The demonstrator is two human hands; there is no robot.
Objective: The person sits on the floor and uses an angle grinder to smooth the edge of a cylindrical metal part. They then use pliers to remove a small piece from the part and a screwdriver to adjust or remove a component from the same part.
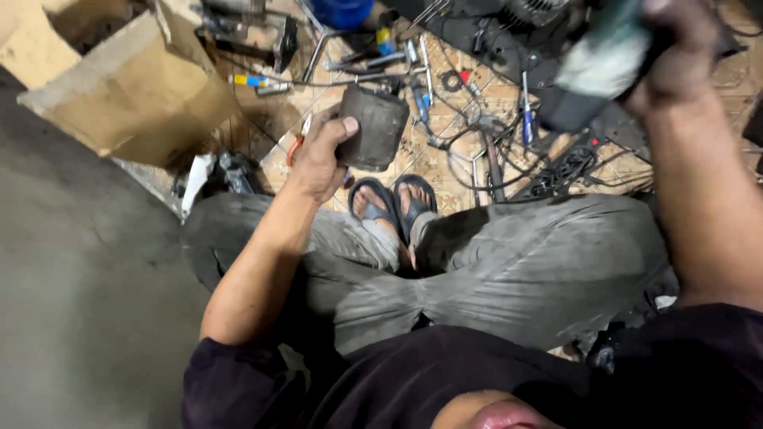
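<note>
My left hand (319, 155) grips a dark grey, grimy cylindrical metal part (373, 125) from its left side, holding it above my sandalled feet (393, 205). My right hand (675, 56) is raised close to the camera at the upper right, closed around a blurred power tool (598, 67) with a pale green and black body. I sit cross-legged in dirty grey trousers (509, 266) on the floor.
A torn cardboard box (135, 87) stands at the upper left. Screwdrivers (526, 111), cables (556, 171), pliers and other tools lie scattered over the patterned tile floor (445, 159) ahead. Bare concrete (71, 278) spreads to the left.
</note>
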